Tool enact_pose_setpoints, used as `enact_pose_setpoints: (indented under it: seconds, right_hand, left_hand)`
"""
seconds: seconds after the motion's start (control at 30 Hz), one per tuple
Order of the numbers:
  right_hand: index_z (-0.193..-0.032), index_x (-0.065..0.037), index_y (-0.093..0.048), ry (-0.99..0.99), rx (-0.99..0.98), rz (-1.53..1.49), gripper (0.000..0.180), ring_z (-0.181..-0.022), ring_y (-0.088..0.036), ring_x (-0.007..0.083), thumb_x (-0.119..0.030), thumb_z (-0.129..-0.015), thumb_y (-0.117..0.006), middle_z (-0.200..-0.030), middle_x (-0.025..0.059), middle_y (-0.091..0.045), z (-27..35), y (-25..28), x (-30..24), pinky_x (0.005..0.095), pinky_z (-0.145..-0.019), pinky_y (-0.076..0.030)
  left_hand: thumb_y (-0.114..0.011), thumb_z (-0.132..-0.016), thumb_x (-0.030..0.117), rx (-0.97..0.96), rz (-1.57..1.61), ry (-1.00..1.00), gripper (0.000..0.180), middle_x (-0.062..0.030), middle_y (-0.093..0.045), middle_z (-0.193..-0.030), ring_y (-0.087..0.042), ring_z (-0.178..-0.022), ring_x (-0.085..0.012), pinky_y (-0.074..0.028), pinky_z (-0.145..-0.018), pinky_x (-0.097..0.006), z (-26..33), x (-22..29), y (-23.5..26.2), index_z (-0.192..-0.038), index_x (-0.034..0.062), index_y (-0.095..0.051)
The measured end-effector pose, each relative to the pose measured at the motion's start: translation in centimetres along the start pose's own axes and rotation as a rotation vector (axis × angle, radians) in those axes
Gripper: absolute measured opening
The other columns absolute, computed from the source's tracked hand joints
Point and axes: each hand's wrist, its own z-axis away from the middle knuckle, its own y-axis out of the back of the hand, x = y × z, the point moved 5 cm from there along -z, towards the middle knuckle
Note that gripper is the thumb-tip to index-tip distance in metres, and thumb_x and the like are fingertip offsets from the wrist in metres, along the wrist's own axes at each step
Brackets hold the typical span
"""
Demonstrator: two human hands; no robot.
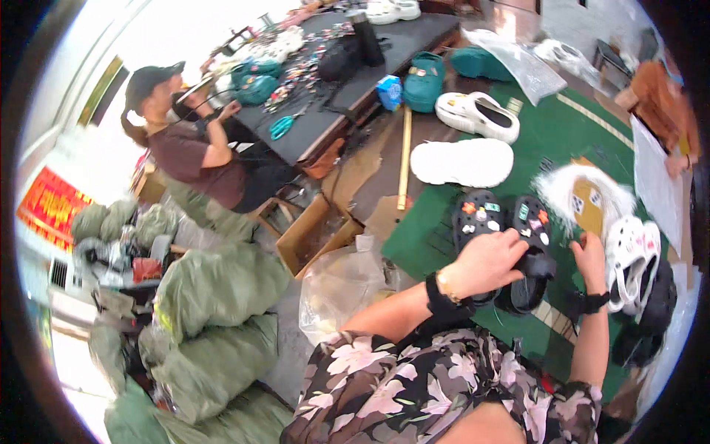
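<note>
A pair of black clogs, the left clog (479,209) and the right clog (529,214), stands on the green mat (421,244) with small coloured charms on the toes. My left hand (488,263) lies across them, fingers curled onto the right clog near its black heel strap (538,263). My right hand (590,260) is raised beside it, thumb and forefinger curled at the lower edge of a bundle of thin white strands (551,189). Anything between those fingertips is too small to make out. A tan card tag (588,211) lies on the strands.
White clogs with charms (632,255) stand on the right; a white clog (477,117) and an upturned one (462,163) lie beyond. A yellow stick (405,159) crosses the table. At left are a seated person (192,148), an open carton (318,233) and green sacks (222,288). Another person (662,103) works far right.
</note>
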Motion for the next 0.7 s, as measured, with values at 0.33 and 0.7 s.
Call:
enact_pose_setpoints:
  seconds: [0.33, 0.7]
  right_hand:
    - [-0.078, -0.002, -0.059, -0.016, 0.046, 0.159, 0.014, -0.080, -0.063, 0.0400, -0.014, -0.082, -0.063, -0.084, 0.0207, -0.065, -2.0, -3.3, 3.0, 0.0507, -0.069, -0.049]
    - [-0.081, 0.000, -0.056, 0.059, -0.008, 0.214, 0.011, -0.076, -0.062, 0.0427, -0.009, -0.082, -0.061, -0.076, 0.0226, -0.062, 0.4, -2.8, 3.8, 0.0510, -0.068, -0.048]
  left_hand:
    - [-0.074, -0.078, 0.029, 0.020, -0.007, -0.039, 0.031, -0.0102, -0.055, -0.090, -0.063, -0.080, -0.0289, -0.052, -0.068, -0.041, 0.0, -0.7, -0.9, -0.091, 0.0052, -0.059]
    - [-0.075, -0.077, 0.030, 0.021, -0.027, -0.036, 0.034, -0.0101, -0.055, -0.091, -0.063, -0.084, -0.0289, -0.052, -0.071, -0.042, 0.3, -0.6, -0.5, -0.096, 0.0056, -0.060]
